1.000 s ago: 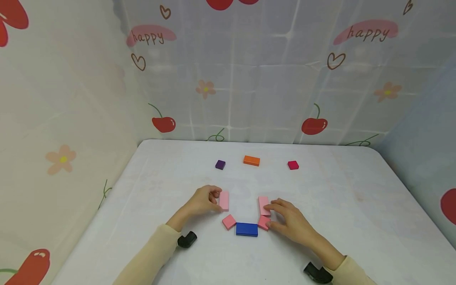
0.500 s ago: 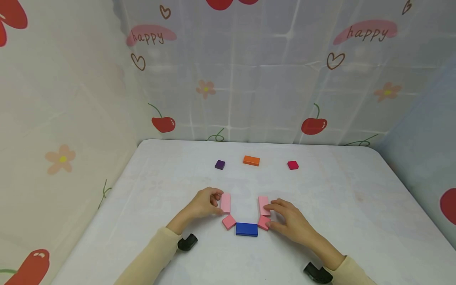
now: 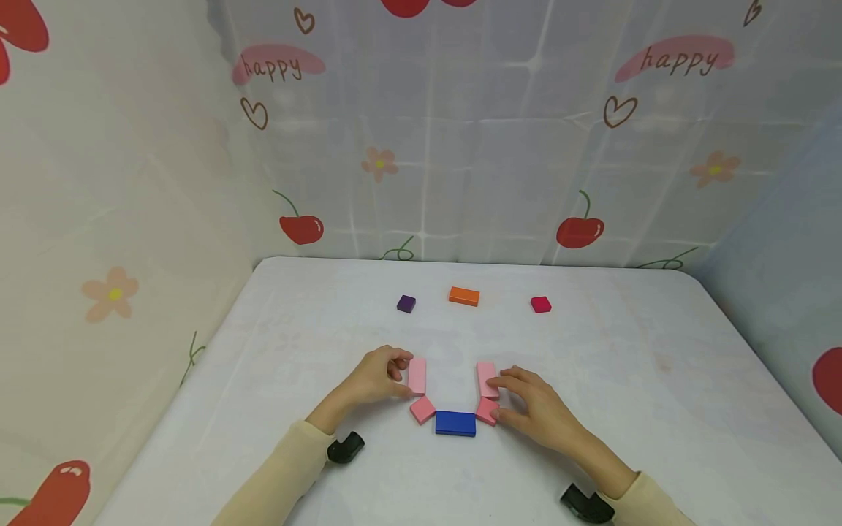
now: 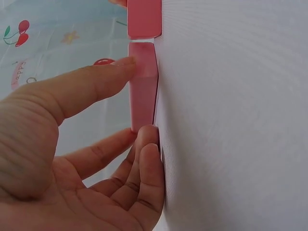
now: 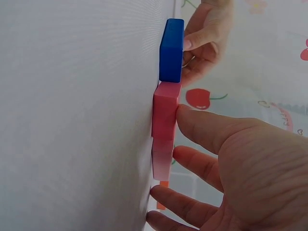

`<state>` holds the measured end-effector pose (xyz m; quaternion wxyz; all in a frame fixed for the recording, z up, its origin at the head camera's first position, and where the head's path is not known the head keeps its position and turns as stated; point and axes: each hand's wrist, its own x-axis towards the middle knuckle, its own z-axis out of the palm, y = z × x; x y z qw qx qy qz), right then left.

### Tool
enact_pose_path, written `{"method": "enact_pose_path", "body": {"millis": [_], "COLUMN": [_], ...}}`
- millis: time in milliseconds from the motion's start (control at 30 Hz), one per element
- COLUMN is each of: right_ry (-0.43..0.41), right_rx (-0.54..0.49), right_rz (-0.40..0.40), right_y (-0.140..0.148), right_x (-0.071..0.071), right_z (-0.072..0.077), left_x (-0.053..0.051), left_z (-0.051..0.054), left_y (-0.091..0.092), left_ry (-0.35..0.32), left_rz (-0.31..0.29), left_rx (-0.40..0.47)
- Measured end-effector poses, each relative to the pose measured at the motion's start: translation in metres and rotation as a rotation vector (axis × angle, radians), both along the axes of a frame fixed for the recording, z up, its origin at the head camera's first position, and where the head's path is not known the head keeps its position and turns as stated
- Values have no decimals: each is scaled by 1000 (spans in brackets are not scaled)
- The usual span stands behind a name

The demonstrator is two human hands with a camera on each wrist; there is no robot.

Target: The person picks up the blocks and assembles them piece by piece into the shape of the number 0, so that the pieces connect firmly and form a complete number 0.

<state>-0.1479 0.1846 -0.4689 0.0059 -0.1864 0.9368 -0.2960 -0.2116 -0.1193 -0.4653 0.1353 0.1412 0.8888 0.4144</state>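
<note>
My left hand (image 3: 376, 376) pinches a light pink rectangular block (image 3: 417, 378) lengthwise, thumb at its near end and index finger at its far end. In the left wrist view a narrow gap separates this block from a darker pink block (image 4: 144, 18). My right hand (image 3: 538, 410) rests its thumb on another darker pink block (image 5: 165, 110), and its index fingertip touches a second light pink block (image 3: 485, 378). Those two blocks meet end to end. Between the darker pink pair lies a blue rectangular block (image 3: 455, 424), touching their corners.
Farther back on the white table (image 3: 625, 351) lie a dark purple block (image 3: 406, 304), an orange block (image 3: 464, 296) and a red block (image 3: 541, 305), spaced apart. A printed curtain (image 3: 473, 161) stands behind the table's far edge.
My left hand has drawn its light pink block slightly nearer and to the right, up close to the darker pink block. My right hand stays where it was.
</note>
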Motion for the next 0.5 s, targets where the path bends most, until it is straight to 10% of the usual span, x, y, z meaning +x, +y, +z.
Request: {"method": "enact_pose_path", "body": {"millis": [500], "right_ry": [-1], "right_rx": [-4], "right_rz": [4], "right_y": [1], "right_x": [-1], "right_z": [0], "left_x": [2], "left_z": [2], "left_y": [0], "left_ry": [32], "left_rz": [-27], "left_rx": [-10]}}
